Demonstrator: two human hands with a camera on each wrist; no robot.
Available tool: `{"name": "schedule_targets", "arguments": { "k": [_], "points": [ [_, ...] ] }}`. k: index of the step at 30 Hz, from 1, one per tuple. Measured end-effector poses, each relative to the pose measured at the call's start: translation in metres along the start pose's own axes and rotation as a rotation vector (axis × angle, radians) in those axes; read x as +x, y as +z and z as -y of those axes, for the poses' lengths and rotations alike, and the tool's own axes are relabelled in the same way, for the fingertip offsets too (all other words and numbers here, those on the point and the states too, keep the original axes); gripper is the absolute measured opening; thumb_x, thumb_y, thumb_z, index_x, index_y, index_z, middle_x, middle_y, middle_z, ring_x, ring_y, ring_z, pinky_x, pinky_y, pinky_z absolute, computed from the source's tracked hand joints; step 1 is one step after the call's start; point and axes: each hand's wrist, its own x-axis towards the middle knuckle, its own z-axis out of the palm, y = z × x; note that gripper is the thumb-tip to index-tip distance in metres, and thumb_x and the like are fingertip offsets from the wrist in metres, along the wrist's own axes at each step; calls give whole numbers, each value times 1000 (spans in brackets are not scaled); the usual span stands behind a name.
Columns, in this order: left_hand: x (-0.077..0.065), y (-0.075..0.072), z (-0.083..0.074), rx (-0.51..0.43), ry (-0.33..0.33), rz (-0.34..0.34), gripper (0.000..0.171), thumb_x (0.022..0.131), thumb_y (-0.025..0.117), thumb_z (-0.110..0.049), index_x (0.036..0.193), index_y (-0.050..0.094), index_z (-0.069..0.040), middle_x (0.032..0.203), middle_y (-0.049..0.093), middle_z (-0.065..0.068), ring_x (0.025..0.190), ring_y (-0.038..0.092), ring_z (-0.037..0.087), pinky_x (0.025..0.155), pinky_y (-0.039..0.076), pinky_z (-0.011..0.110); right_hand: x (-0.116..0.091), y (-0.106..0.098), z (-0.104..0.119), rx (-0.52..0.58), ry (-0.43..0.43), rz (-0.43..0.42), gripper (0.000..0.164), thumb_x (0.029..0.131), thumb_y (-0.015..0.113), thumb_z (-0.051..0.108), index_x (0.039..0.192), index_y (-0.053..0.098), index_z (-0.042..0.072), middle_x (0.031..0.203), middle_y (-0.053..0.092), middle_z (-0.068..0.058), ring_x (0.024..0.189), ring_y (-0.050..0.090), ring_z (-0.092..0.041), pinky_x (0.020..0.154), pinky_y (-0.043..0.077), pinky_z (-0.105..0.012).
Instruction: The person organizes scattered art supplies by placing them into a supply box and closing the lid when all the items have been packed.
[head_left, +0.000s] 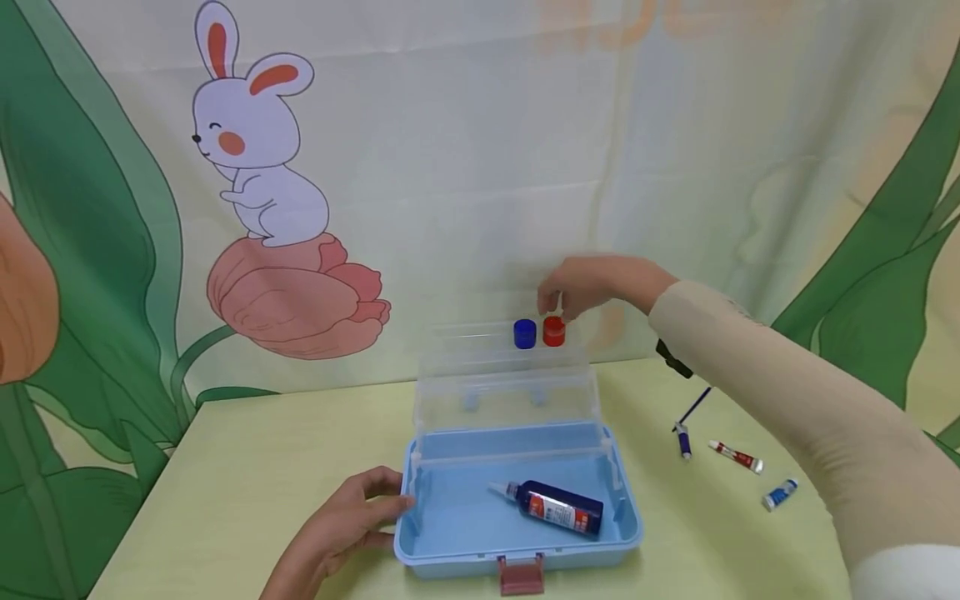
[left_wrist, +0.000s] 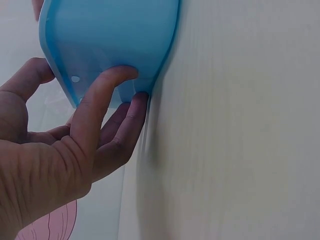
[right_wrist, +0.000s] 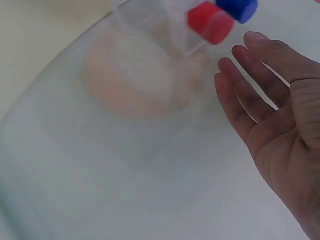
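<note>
Head view: we see the left hand (head_left: 347, 515) pinch the left wall of a smooth, round-cornered blue plastic case (head_left: 457, 521), where a glossy dark bottle (head_left: 560, 507) with a tapered nozzle lies on its side. Behind it, the raised clear plastic lid (head_left: 502, 417) bears a squat, cylindrical red jar (head_left: 553, 332) beside a matching blue jar (head_left: 524, 334). By the right wrist view, we find the right hand (right_wrist: 285, 130) just beside the red jar, fingers lightly spread.

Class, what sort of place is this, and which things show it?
Probably a children's craft corner: three small coloured paint-like tubes, a dark-blue plastic squeeze bottle lying in a light-blue plastic box, and a wrinkled pale backdrop printed with a white cartoon rabbit.
</note>
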Motion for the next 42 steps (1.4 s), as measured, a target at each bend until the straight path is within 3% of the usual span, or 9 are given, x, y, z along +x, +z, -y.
{"name": "schedule_targets", "arguments": {
  "k": [6, 12, 20, 28, 33, 42],
  "points": [
    [1, 3, -2, 3, 22, -9, 46, 87, 66, -13, 121, 44, 9, 123, 45, 22, 99, 61, 27, 75, 56, 46, -41, 35, -37, 61, 37, -40, 29, 89, 64, 9, 117, 63, 12, 115, 63, -7, 100, 61, -21, 85, 53, -37],
    [2, 3, -1, 12, 13, -13, 47, 87, 66, -14, 122, 45, 9, 120, 49, 21, 98, 61, 27, 75, 56, 45, -83, 77, -71, 139, 2, -1, 27, 91, 61, 9, 117, 61, 12, 115, 62, -7, 101, 61, -23, 82, 53, -35],
    [2, 1, 2, 13, 4, -6, 46, 87, 66, -15, 122, 46, 9, 122, 49, 22, 98, 62, 26, 74, 56, 45, -124, 137, -97, 244, -6, -31, 23, 90, 63, 11, 113, 62, 11, 112, 63, -6, 102, 61, -29, 77, 53, -30],
    [2, 2, 1, 4, 5, -6, 47, 87, 66, -14, 122, 44, 9, 122, 48, 22, 96, 61, 25, 75, 56, 46, -143, 179, -109, 310, 68, -63, 25, 86, 69, 16, 109, 63, 9, 108, 64, -8, 92, 63, -23, 72, 53, -27],
    [0, 0, 1, 7, 7, -9, 48, 87, 67, -14, 122, 45, 9, 122, 48, 23, 95, 62, 26, 74, 56, 46, -148, 201, -108, 338, 123, -76, 21, 83, 72, 18, 102, 65, 11, 98, 64, 0, 86, 61, -15, 69, 51, -24],
    [0, -1, 0, 10, 17, 3, 47, 87, 67, -15, 122, 45, 9, 123, 47, 22, 98, 61, 26, 74, 56, 46, -156, 215, -109, 284, 170, -111, 17, 77, 77, 20, 88, 64, 17, 81, 58, 10, 72, 51, -6, 63, 48, -23]
  ]
}}
